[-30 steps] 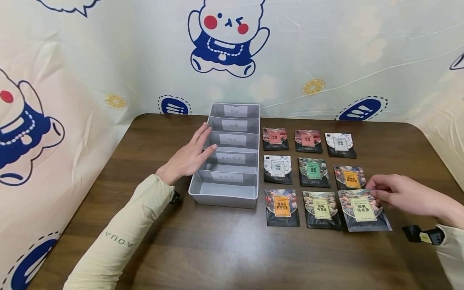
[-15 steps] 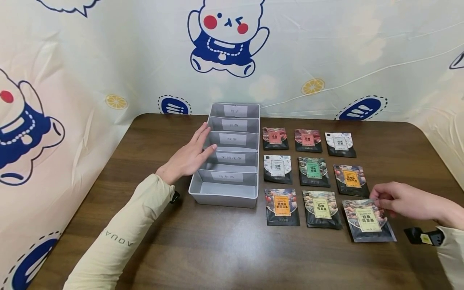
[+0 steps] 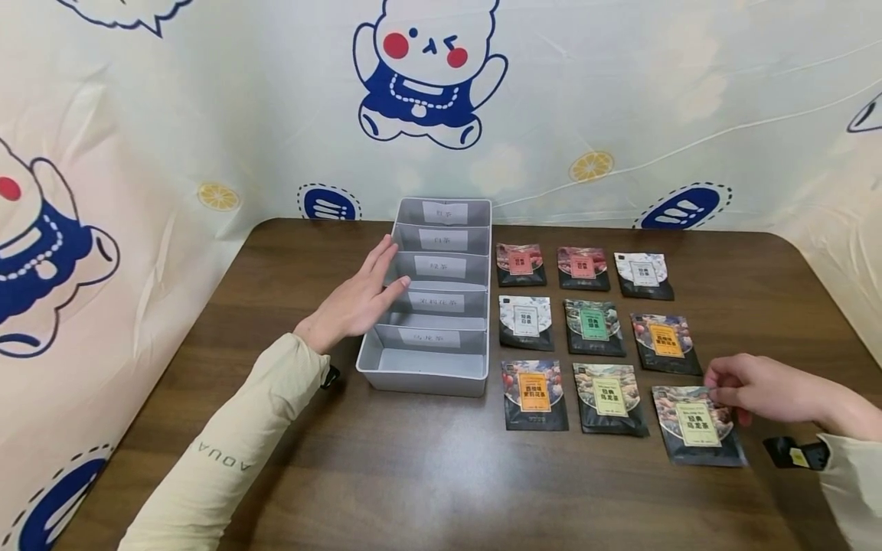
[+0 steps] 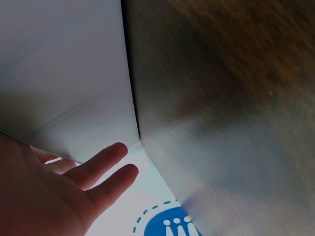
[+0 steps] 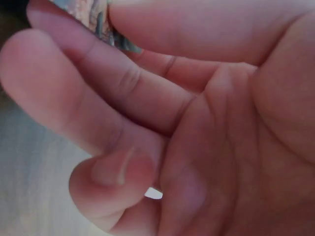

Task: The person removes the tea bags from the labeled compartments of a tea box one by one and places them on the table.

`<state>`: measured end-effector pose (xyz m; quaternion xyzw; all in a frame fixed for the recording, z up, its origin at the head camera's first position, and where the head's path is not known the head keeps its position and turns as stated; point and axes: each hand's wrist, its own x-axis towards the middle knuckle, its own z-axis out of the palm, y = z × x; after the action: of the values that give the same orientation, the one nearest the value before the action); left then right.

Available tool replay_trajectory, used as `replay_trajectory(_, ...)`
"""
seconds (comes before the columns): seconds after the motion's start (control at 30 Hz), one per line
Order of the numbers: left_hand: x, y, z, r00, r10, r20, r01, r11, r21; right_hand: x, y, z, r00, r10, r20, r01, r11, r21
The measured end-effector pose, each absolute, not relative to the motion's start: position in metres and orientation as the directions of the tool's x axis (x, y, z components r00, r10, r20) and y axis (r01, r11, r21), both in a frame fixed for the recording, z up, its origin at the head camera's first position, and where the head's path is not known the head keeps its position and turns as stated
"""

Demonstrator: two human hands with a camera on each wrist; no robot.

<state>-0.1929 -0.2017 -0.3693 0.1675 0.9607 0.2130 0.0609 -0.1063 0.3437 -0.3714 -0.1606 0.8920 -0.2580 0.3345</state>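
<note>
My right hand (image 3: 765,389) pinches the upper right corner of a dark tea sachet with a pale yellow-green label (image 3: 699,425), at the front right of the sachets. In the right wrist view the sachet's corner (image 5: 93,17) shows between thumb and finger, the other fingers curling below. My left hand (image 3: 354,295) lies with straight fingers along the left rim of a grey divided box (image 3: 423,380). Labels in Chinese mark its compartments. From the left wrist, the fingers (image 4: 106,160) show beside the box's pale outer wall (image 4: 64,59).
Right of the box, more sachets lie in rows: red-labelled ones (image 3: 521,264) at the back, white (image 3: 526,321), a green one (image 3: 594,327), orange (image 3: 534,394) and another yellow-green one (image 3: 609,398). A printed cloth (image 3: 276,99) hangs behind the brown table (image 3: 413,474).
My right hand has drawn the yellow-green sachet toward the front and lowered it to the table, off the orange-labelled sachet it overlapped. The left hand has stayed at the box.
</note>
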Motion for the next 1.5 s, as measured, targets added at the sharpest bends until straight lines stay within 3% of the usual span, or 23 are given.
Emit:
replay_trajectory(0.47, -0.193, -0.205, -0.371, -0.937, 0.347, -0.028, 0.302, 0.849, 0.433, -0.105, 0.338, -0.382, -0.802, -0.398, -0.446, -0.186, 0.875, -0.447)
replay_trajectory(1.03, -0.193, -0.206, -0.371, -0.938, 0.345, -0.029, 0.298, 0.847, 0.441, -0.106, 0.335, -0.382, -0.823, -0.361, -0.437, -0.168, 0.891, -0.421)
replay_trajectory(1.5, -0.193, -0.207, -0.37, -0.937, 0.349, -0.034, 0.304, 0.859, 0.412, -0.111, 0.334, -0.369, -0.939, -0.242, -0.244, -0.158, 0.935, -0.318)
